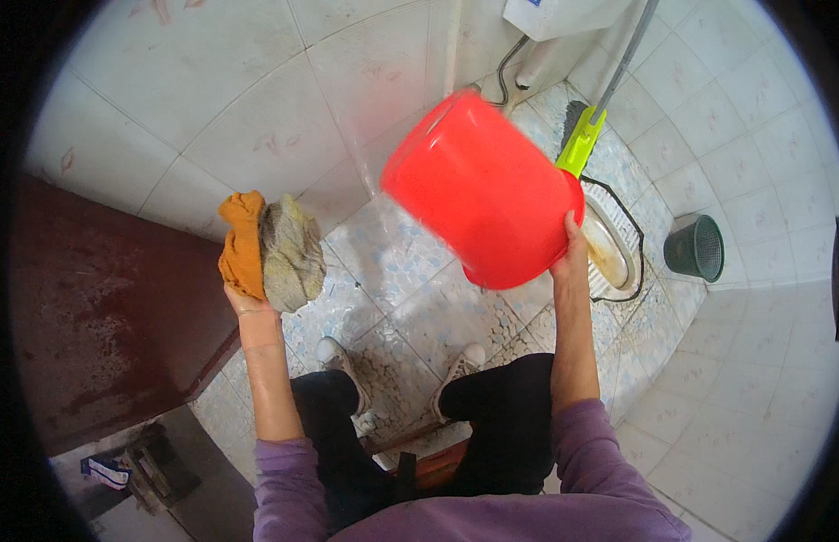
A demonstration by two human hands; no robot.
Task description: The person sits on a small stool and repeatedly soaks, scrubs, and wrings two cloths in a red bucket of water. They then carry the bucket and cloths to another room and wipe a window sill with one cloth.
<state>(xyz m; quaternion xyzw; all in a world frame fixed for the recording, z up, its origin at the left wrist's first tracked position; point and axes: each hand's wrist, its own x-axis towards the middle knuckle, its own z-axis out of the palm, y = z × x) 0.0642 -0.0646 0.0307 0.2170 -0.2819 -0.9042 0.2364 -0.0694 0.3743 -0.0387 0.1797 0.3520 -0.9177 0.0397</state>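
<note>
My left hand [242,301] holds up an orange cloth [242,244] and a wet-looking grey-yellow cloth [292,256], bunched side by side; the cloths hide most of its fingers. In my right hand [570,252] is a red plastic bucket [490,196], gripped by one end and tilted on its side towards the tiled wall at the left. Its inside cannot be seen. A thin stream of water [375,203] appears to fall by the bucket's far end onto the wet floor tiles [419,298].
A squat toilet [608,251] lies in the floor beyond the bucket. A green-headed floor brush [582,142] leans by the right wall, near a dark green basket [694,249]. At the left is a dark red door [108,311]. White shoes [338,359] stand on the tiles.
</note>
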